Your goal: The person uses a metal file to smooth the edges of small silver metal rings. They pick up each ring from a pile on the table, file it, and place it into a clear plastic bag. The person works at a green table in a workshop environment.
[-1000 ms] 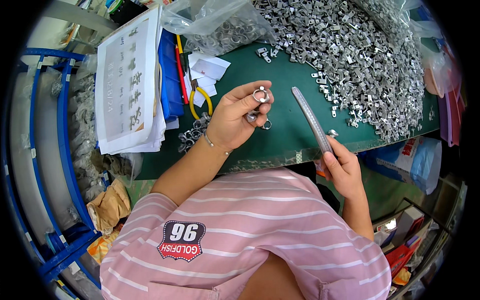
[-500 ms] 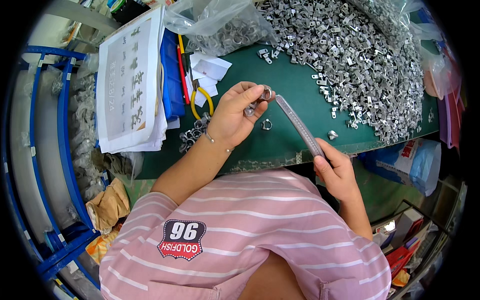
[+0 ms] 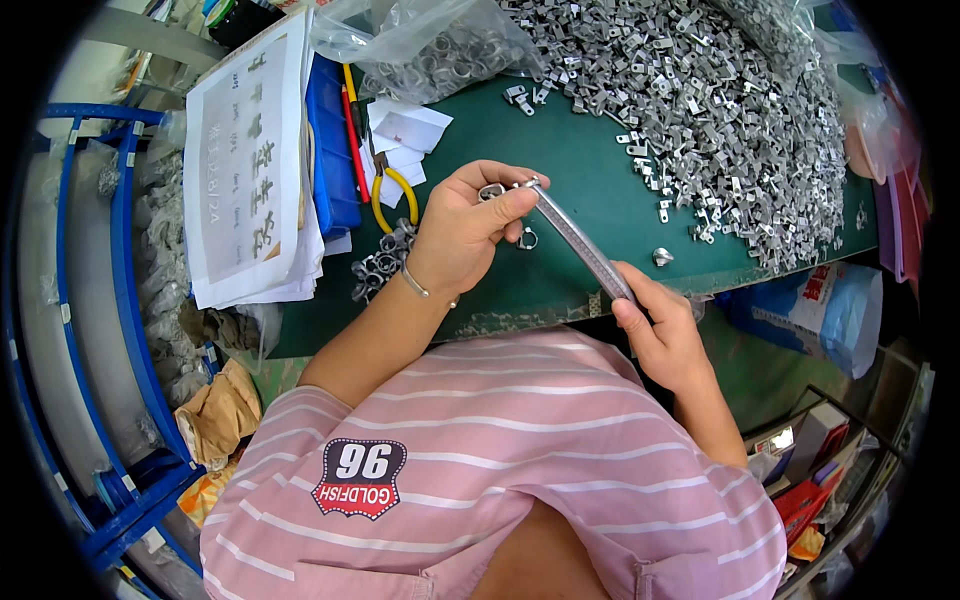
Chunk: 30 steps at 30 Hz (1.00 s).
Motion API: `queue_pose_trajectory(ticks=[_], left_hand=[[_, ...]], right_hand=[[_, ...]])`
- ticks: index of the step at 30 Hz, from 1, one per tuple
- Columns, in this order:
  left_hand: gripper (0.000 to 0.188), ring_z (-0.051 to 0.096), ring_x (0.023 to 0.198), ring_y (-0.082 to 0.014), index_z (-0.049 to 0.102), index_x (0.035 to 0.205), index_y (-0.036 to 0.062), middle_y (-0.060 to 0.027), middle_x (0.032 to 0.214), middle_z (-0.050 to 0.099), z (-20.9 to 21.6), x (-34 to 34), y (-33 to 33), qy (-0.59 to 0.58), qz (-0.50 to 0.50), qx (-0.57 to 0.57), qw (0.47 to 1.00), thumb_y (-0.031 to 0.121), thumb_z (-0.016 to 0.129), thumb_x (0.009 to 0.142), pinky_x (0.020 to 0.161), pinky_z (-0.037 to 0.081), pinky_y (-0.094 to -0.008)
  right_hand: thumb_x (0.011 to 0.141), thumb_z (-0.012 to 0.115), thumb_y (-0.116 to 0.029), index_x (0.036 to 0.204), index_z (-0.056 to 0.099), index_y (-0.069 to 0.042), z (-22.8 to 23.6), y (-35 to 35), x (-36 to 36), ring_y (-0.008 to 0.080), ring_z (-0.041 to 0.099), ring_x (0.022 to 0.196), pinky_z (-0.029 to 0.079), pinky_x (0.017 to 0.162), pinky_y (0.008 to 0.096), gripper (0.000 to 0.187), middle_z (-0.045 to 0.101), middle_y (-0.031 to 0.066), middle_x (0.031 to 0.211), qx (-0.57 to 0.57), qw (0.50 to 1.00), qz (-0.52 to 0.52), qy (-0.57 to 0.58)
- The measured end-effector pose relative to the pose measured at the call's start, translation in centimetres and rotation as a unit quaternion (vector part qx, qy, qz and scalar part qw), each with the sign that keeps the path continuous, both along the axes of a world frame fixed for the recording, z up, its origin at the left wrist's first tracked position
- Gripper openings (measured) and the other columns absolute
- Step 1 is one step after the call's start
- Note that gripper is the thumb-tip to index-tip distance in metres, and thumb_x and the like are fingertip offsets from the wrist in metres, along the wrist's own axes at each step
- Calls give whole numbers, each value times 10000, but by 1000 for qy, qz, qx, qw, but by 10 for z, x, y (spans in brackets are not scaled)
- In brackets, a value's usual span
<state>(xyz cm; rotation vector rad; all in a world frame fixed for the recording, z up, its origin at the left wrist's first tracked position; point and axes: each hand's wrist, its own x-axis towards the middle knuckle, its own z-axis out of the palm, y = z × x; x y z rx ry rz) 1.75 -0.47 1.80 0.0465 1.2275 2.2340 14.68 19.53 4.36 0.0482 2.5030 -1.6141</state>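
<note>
My left hand (image 3: 462, 225) pinches a small metal ring clamp (image 3: 491, 191) between thumb and fingers; the fingers partly hide what lies at their tips. My right hand (image 3: 665, 328) is closed round the lower end of a long, slim grey tool (image 3: 582, 245) with a row of marks along its shaft. Its exact kind I cannot make out. The tool slants up and left, its far end meeting my left fingertips. Just below those fingers a loose ring clamp (image 3: 527, 238) lies on the green table. More ring clamps (image 3: 375, 268) are heaped beside my left wrist.
A large heap of small metal brackets (image 3: 700, 120) covers the back right of the green table (image 3: 480, 130). Behind my left hand lie yellow-handled pliers (image 3: 398, 190), paper slips and a clear bag of rings (image 3: 450, 60). A small metal piece (image 3: 662, 257) sits near the front edge.
The tool has moved left and its far end now meets my left fingertips, where a gap showed before. My right hand has shifted left with it.
</note>
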Motion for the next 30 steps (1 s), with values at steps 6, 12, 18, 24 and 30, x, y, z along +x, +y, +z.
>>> queue_pose_trajectory(ticks=[6, 12, 18, 24, 30], left_hand=[[307, 512, 680, -82, 567, 1000, 7, -79, 881, 576, 0, 0, -2, 13, -48, 1, 999, -21, 687, 719, 550, 414, -179], [343, 524, 711, -97, 610, 882, 0, -54, 855, 569, 2, 3, -2, 141, -132, -87, 977, -24, 786, 589, 609, 418, -199], [349, 524, 720, -90, 617, 849, -5, -47, 832, 579, 3, 9, -4, 202, -168, -138, 955, 27, 820, 567, 633, 401, -210], [273, 515, 704, -71, 625, 833, 19, -18, 793, 585, 6, 11, 3, 164, -130, -143, 967, 21, 789, 616, 623, 397, -198], [157, 508, 693, -77, 580, 964, 16, -35, 831, 561, 28, -32, -16, -16, 82, 86, 993, 88, 609, 828, 593, 413, -193]], right_hand=[[859, 536, -123, 1155, 516, 4, -2, -2, -2, 289, 584, 799, 452, 729, 332, 323, 605, 178, 899, 10, 999, 8, 48], [857, 532, -128, 1146, 530, 6, 5, 3, -5, 286, 593, 827, 453, 744, 326, 319, 613, 168, 913, -67, 996, 51, -20], [860, 520, -130, 1141, 534, 6, 2, 7, -5, 275, 597, 835, 450, 749, 320, 313, 613, 169, 912, -56, 995, 86, -6], [859, 518, -123, 1140, 534, 2, 6, -1, -3, 229, 569, 732, 447, 695, 301, 307, 588, 131, 808, -70, 996, 35, -39], [900, 510, -180, 1215, 501, -11, -4, 17, 3, 34, 438, 494, 345, 429, 175, 358, 522, -6, 667, -162, 982, -20, -92]])
